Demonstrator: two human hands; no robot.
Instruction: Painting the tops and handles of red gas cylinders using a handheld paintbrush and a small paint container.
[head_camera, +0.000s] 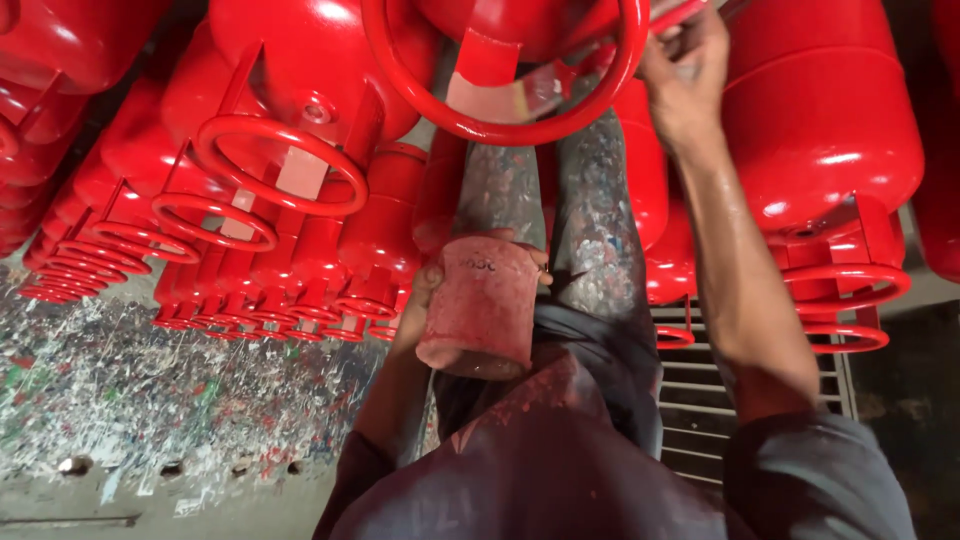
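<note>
the left hand (425, 285) is gripping a paint-stained can (483, 305), fingers wrapped around it, holding it low against the body. the right hand (680, 70) is reaching up to the nearest cylinder (520, 25), closed narrowly on a thin tool, probably a brush (690, 12), though its tip is hidden. it is working at the ring (505, 110) on that cylinder's end. the ring is looking glossy red, but its bracket (490, 90) is showing a pale, bare patch, so this one seems only partly covered. two cylinders in the row (230, 220) on the left are showing similar pale patches, which suggests more touching up is left. the cylinder (820, 120) on the right is looking fully red.
</note>
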